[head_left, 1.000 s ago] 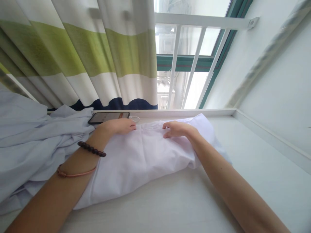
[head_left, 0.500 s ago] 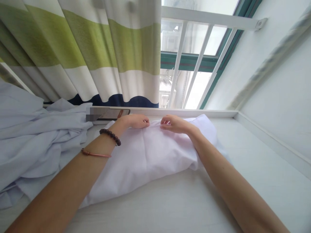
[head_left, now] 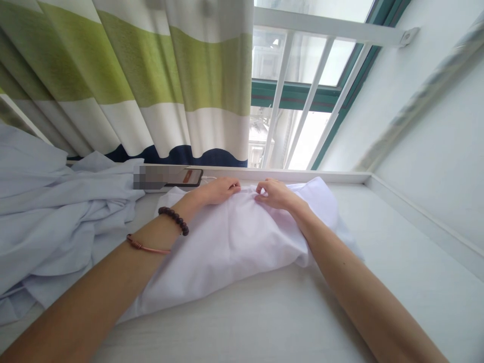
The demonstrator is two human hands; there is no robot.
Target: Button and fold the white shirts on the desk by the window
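"Found the white cloth where?"

"Spotted it lying between both forearms on the pale surface, puffed up in soft folds, with its far edge near the white ledge."

"And made out what of the left hand?"

"Saw it at the far edge of the cloth, with fingers curled in and nearly closed. Couldn't tell about any pinch on the fabric."

"Noticed the right hand too?"

"Found it at the same edge, across a narrow gap from the left, with fingers bent and thumb drawn close. Couldn't tell about a hold there either."

"Saw anything on the left arm?"

"Picked out a dark beaded bracelet and, further up, a copper bangle."

"And round about?"

"Noted a phone just beyond the left wrist, partly pixelated, with a white cable at its right end. Also noted a crumpled sheet at far left, a striped curtain behind the phone and a white railing across the window."
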